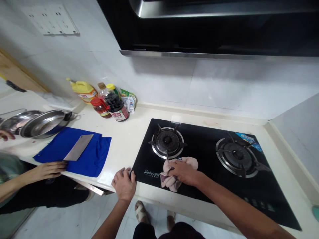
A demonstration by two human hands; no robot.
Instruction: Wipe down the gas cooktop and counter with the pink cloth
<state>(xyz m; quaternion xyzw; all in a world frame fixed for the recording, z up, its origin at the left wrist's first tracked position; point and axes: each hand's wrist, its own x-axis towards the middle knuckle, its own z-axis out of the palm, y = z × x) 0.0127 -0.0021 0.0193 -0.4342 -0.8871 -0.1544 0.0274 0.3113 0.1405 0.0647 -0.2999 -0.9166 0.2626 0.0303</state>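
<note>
My right hand (183, 172) presses a crumpled pink cloth (171, 181) onto the black glass hob (204, 156), just in front of the left burner (167, 142). My left hand (124, 183) rests fingers-down on the white counter edge (119, 156), at the hob's front left corner, holding nothing. The right burner (236, 156) sits further right, uncovered.
Another person at the left holds a cleaver (77, 148) by its handle on a blue cloth (74, 151). Steel pans (42, 123) stand behind it. Sauce bottles and jars (113, 103) cluster by the wall. A black extractor hood (211, 26) hangs overhead.
</note>
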